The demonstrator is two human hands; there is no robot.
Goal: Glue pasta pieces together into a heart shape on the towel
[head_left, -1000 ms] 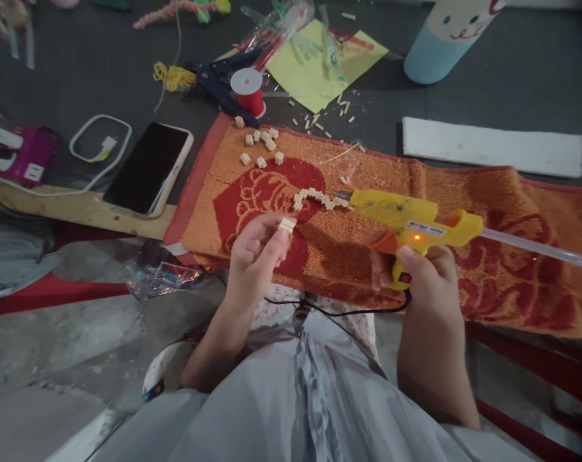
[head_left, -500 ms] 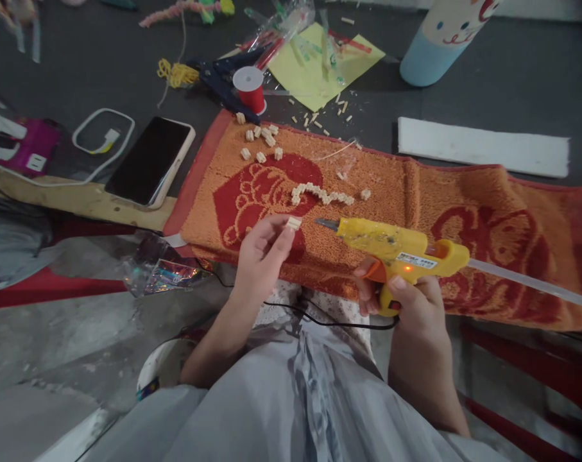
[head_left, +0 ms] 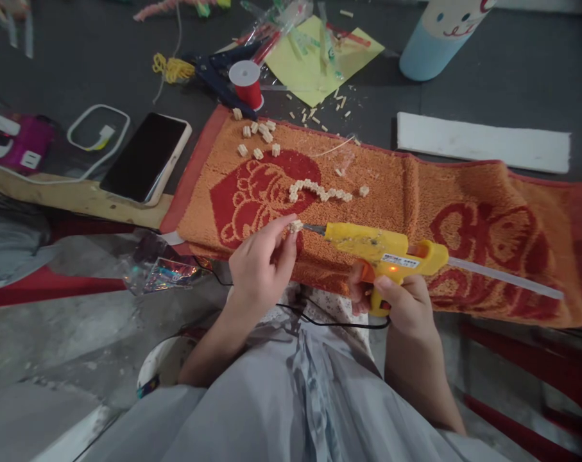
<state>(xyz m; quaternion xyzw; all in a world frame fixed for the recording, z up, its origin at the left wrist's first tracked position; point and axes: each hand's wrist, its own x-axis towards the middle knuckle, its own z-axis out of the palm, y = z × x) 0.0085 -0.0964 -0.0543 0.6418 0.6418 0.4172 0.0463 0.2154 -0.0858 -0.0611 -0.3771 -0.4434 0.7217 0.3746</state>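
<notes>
Between thumb and fingers, my left hand (head_left: 262, 263) pinches a small pale block of short sticks (head_left: 296, 226). My right hand (head_left: 403, 298) is wrapped round the handle of a yellow hot glue gun (head_left: 368, 244), whose orange light glows. The gun's metal nozzle meets the right side of the block or lies very close to it. A clear glue stick (head_left: 507, 277) juts from the gun's back. Beyond the hands, a wavy chain of joined pale blocks (head_left: 322, 190) lies on an orange and red towel (head_left: 382, 173), with a single block (head_left: 364, 190) at its right end.
Several loose blocks (head_left: 266, 136) lie at the towel's upper left, near a red thread spool (head_left: 247, 86) and dark blue pliers (head_left: 218, 77). A phone (head_left: 146, 157) is at left, a white strip (head_left: 483, 142) and a bottle (head_left: 435, 45) at right. The gun's cord (head_left: 329, 323) crosses my lap.
The glue gun has moved left in my right hand, bringing its nozzle from a gap away up to the block. My left hand has turned the block slightly.
</notes>
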